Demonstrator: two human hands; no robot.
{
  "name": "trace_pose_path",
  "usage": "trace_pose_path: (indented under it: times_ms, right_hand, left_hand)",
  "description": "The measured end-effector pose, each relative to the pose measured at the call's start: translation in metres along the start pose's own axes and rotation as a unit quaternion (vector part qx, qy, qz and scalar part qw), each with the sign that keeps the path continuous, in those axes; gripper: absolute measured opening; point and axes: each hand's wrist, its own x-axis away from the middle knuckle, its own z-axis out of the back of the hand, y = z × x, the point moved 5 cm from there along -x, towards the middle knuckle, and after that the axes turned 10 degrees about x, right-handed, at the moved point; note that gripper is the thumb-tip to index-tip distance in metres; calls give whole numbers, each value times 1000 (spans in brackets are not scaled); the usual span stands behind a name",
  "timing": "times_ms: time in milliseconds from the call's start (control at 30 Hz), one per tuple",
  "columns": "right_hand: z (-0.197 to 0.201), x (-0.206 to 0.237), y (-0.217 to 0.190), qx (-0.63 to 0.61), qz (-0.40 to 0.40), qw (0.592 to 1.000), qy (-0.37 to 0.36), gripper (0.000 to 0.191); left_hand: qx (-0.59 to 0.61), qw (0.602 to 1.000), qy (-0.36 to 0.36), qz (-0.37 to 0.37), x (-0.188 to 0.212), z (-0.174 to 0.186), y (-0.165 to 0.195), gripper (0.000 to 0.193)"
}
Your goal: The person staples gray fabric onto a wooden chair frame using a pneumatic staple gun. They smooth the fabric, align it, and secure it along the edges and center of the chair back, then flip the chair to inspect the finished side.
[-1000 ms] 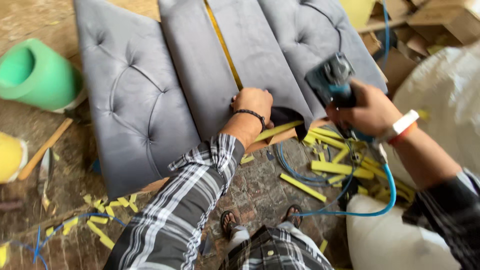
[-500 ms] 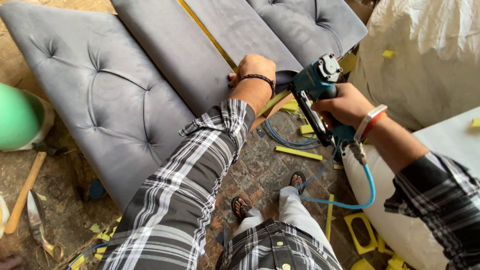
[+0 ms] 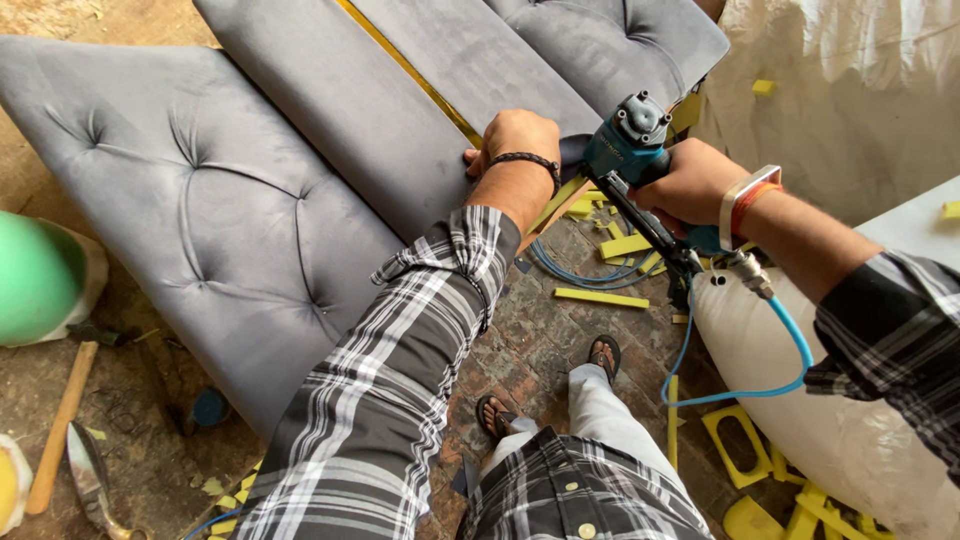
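The left hand (image 3: 512, 140) lies knuckles up on the near edge of the middle grey upholstered panel (image 3: 340, 110), fingers curled over and pressing the fabric there; a dark beaded bracelet (image 3: 527, 160) circles its wrist. The right hand (image 3: 695, 185) is clenched around the grip of a teal pneumatic staple gun (image 3: 630, 150), whose dark magazine slants down toward the near right, the head sitting just beside the left hand at the panel's edge. A blue air hose (image 3: 790, 340) runs from the gun's base and loops down across a white stuffed sack (image 3: 850, 440) at the near right. The only container-like item is that sack; it is closed and its filling cannot be seen. A tufted grey panel (image 3: 190, 220) with button dimples lies to the left, and another tufted grey panel (image 3: 620, 40) lies at the far right; a yellow strip (image 3: 400, 65) shows in the gap between two panels. Yellow foam offcuts (image 3: 600, 297) are scattered over the brick floor (image 3: 530, 340), around the person's sandalled feet (image 3: 603, 355). At the far left sits a green rounded object (image 3: 35, 275), and near it a hammer with a wooden handle (image 3: 60, 425) and a metal blade (image 3: 90, 480) lie on the ground. White sheeting (image 3: 850, 90) covers the far right.
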Motion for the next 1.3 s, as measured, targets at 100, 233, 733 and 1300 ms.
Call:
trace_pose_path:
  times_ms: [100, 233, 733, 1300]
  right_hand:
    - [-4, 6, -2, -21, 1, 1000, 0, 38]
    - [-4, 15, 2, -65, -15, 998, -2, 30]
    - [-22, 15, -14, -59, 28, 998, -26, 32]
    - [-25, 27, -25, -96, 59, 994, -8, 23]
  left_hand:
    - [-3, 1000, -3, -1, 7, 0, 0, 30]
    - [51, 998, 26, 4, 19, 7, -1, 48]
    - [-19, 999, 35, 9, -9, -8, 1, 29]
    - [172, 958, 228, -40, 87, -87, -55, 109]
